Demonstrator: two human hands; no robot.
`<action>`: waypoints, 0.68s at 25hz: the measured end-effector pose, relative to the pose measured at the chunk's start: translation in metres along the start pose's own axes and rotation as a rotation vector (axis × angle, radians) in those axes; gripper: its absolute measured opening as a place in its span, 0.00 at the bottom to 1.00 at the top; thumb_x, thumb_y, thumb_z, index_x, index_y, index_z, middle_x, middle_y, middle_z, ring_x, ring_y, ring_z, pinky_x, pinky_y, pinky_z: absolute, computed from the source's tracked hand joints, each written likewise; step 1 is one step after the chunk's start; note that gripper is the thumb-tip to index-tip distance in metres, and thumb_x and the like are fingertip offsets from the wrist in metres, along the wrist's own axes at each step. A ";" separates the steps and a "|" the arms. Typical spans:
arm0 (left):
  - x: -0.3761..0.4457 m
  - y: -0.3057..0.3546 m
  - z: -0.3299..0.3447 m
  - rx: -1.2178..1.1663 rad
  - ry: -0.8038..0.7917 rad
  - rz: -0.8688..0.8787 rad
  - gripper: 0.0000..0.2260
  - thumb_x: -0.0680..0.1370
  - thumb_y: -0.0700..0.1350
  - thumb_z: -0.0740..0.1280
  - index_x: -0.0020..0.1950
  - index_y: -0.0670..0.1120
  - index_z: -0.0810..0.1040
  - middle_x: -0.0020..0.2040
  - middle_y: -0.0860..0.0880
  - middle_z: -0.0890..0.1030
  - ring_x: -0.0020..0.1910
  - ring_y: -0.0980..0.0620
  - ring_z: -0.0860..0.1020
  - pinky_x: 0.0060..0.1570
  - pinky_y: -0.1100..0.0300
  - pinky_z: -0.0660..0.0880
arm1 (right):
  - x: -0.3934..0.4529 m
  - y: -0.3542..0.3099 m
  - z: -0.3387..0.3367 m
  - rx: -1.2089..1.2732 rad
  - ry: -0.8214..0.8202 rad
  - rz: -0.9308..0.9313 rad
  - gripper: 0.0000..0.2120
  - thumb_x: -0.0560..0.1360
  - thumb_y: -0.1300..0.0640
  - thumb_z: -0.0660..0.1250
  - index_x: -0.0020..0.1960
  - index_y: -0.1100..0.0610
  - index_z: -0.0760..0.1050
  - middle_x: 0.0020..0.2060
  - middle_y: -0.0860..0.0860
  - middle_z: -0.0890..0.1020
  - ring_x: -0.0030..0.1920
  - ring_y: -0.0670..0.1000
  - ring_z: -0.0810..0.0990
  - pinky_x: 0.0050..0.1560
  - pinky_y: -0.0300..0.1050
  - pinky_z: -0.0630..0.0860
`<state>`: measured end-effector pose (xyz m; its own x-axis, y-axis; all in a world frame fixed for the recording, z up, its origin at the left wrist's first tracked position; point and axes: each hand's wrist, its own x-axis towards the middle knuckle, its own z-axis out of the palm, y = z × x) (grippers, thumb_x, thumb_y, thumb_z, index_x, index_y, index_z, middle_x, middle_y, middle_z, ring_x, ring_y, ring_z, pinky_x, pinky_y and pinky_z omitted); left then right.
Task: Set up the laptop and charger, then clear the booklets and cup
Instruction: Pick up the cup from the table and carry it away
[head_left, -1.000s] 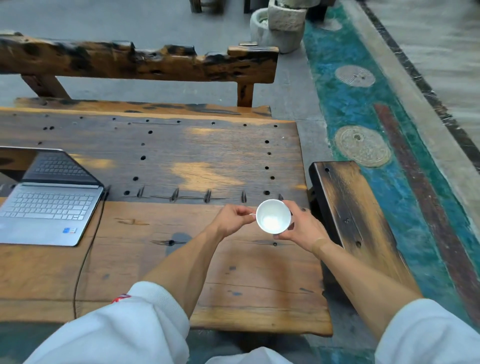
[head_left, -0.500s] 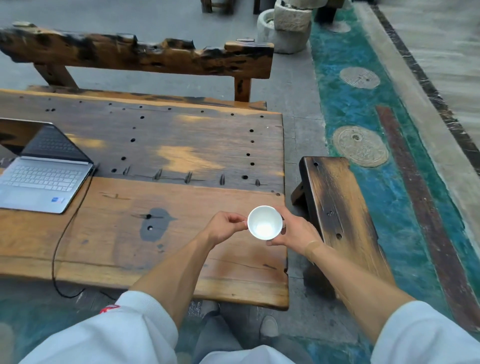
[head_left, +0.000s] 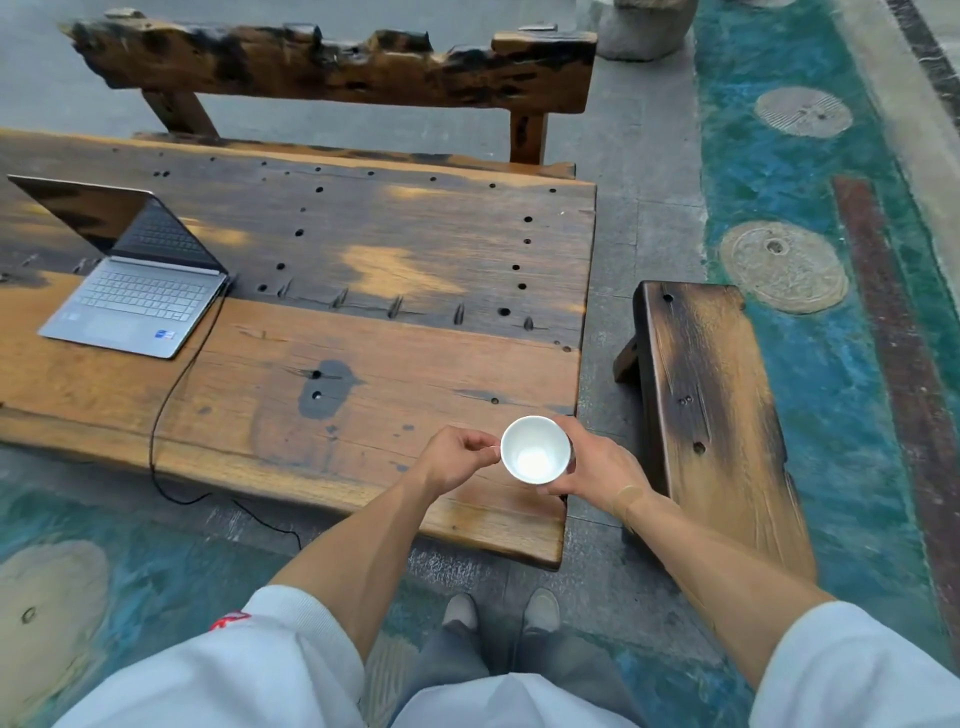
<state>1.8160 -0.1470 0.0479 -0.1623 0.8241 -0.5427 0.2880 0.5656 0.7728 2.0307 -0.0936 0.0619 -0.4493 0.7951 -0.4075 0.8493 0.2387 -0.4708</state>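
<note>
A small white cup (head_left: 535, 449), empty inside, is held upright above the near right corner of the wooden table (head_left: 395, 332). My left hand (head_left: 457, 460) pinches its left side, and my right hand (head_left: 597, 467) wraps around its right side. An open silver laptop (head_left: 137, 299) sits at the table's left, screen dark. A black charger cable (head_left: 176, 384) runs from the laptop's right side over the table's front edge to the floor. No booklets are in view.
A wooden stool (head_left: 711, 415) stands right of the table. A rough wooden bench back (head_left: 337, 67) runs behind it. Stone blocks (head_left: 644, 26) sit at the far top. My feet (head_left: 498, 613) stand on the painted concrete floor in front of the table.
The view has pulled back and up from the table, so my feet now show. Both hands keep the cup, now nearer the table's front right corner.
</note>
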 end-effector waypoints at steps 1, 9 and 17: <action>0.001 -0.005 0.001 0.016 -0.002 -0.006 0.07 0.73 0.45 0.75 0.50 0.47 0.86 0.47 0.50 0.86 0.47 0.56 0.82 0.56 0.59 0.76 | -0.001 -0.001 0.003 -0.008 -0.007 0.006 0.43 0.60 0.35 0.76 0.69 0.39 0.58 0.58 0.49 0.81 0.54 0.57 0.81 0.50 0.52 0.78; 0.002 -0.039 0.003 0.237 -0.064 -0.021 0.10 0.75 0.50 0.72 0.54 0.51 0.86 0.51 0.53 0.86 0.51 0.57 0.81 0.52 0.61 0.76 | -0.015 -0.004 0.045 0.013 -0.042 0.098 0.41 0.64 0.41 0.77 0.70 0.43 0.59 0.59 0.49 0.81 0.56 0.57 0.80 0.49 0.48 0.75; 0.006 -0.063 0.014 0.355 -0.116 -0.065 0.10 0.75 0.52 0.70 0.55 0.54 0.85 0.50 0.53 0.86 0.47 0.55 0.81 0.46 0.61 0.76 | -0.022 0.003 0.080 -0.011 -0.058 0.154 0.38 0.66 0.35 0.72 0.68 0.42 0.58 0.59 0.49 0.81 0.54 0.57 0.81 0.51 0.52 0.79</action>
<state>1.8098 -0.1779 -0.0086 -0.0892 0.7665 -0.6360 0.5932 0.5538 0.5843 2.0204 -0.1548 0.0069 -0.3283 0.7892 -0.5190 0.9122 0.1223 -0.3910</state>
